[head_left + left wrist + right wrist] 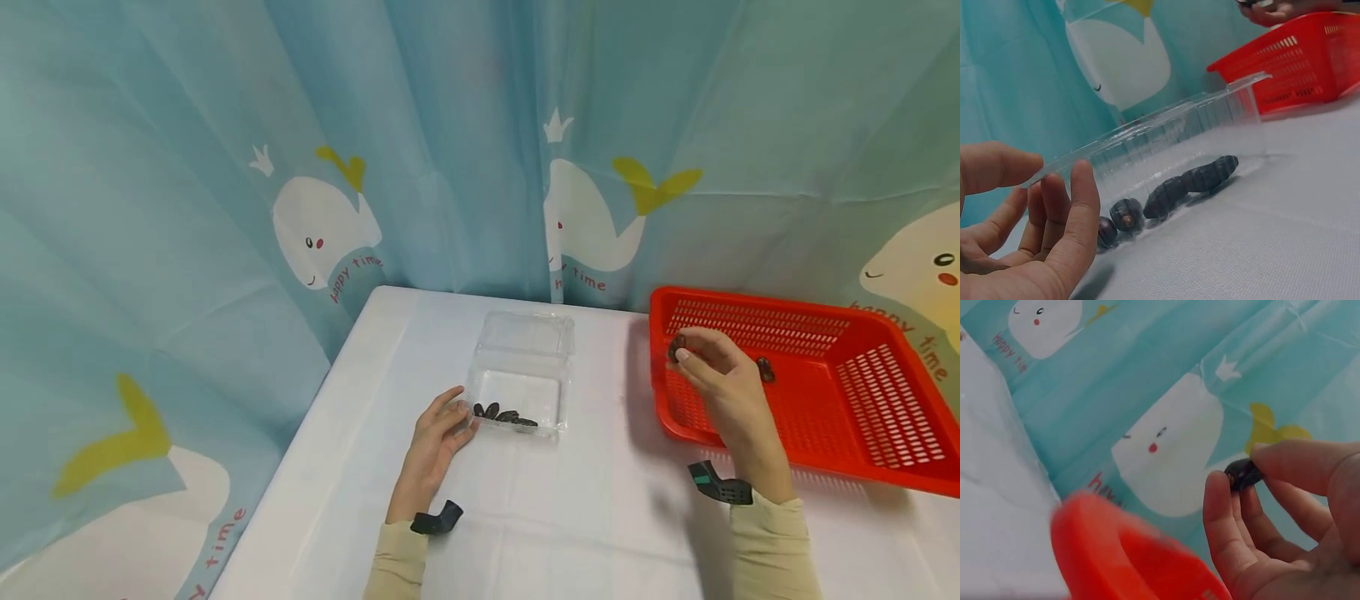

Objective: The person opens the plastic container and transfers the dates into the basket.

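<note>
In the head view my left hand [433, 446] holds the near left corner of a clear plastic clamshell box [521, 385], its lid [522, 335] folded back. The left wrist view shows thumb and fingers pinching the box's rim. Several dark, wrinkled oval fruits [1210, 175], looking like dates, lie in a row along the near wall inside. My right hand [733, 396] is raised above the left end of a red basket [810, 417]. Between its thumb and fingertips it pinches another date-like fruit [1244, 475]. One or more similar dark fruits [765, 369] rest in the basket.
The white-covered table [585, 492] carries the box left of the basket. Behind it and along the left side hangs a blue curtain [465, 167] with whale prints. A black strap [437, 519] sits on the left wrist, another [720, 485] on the right.
</note>
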Demonstrator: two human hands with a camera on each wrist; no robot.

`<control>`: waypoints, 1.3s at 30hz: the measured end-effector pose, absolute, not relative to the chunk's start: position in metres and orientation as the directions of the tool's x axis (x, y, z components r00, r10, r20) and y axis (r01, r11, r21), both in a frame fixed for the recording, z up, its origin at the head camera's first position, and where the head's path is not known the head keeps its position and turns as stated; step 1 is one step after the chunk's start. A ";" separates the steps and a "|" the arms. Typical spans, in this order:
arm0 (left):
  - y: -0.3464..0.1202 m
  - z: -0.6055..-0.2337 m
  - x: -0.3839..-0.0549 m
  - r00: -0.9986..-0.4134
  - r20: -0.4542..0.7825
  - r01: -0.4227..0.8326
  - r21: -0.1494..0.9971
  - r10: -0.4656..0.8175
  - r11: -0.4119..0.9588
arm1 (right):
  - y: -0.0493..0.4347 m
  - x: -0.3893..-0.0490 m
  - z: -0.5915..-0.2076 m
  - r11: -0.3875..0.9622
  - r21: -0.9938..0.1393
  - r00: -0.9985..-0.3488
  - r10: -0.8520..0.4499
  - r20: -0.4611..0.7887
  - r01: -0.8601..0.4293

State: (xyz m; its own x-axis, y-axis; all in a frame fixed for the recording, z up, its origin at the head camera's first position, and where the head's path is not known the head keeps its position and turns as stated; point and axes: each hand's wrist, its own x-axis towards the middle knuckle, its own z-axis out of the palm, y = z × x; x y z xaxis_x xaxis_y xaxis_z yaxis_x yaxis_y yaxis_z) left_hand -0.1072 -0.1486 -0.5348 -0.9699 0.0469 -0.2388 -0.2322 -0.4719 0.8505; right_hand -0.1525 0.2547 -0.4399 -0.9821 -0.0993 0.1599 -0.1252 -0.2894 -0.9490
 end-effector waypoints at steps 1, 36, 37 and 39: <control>-0.149 -0.534 -0.108 -0.970 -0.241 -0.232 0.847 0.043 -0.479 | 0.259 -0.152 -0.440 -0.294 -0.949 -0.984 -0.099 0.146 -0.111; -0.150 -0.533 -0.107 -0.965 -0.253 -0.252 0.835 0.064 -0.489 | 0.382 -0.209 -0.422 -0.068 -0.842 -0.778 -0.427 -0.460 0.535; -0.150 -0.533 -0.107 -0.965 -0.254 -0.253 0.834 0.066 -0.491 | 0.382 -0.210 -0.423 -0.030 -0.845 -0.779 -0.406 -0.477 0.533; -0.150 -0.533 -0.107 -0.965 -0.251 -0.252 0.833 0.069 -0.492 | 0.380 -0.213 -0.424 0.026 -0.850 -0.782 -0.376 -0.496 0.527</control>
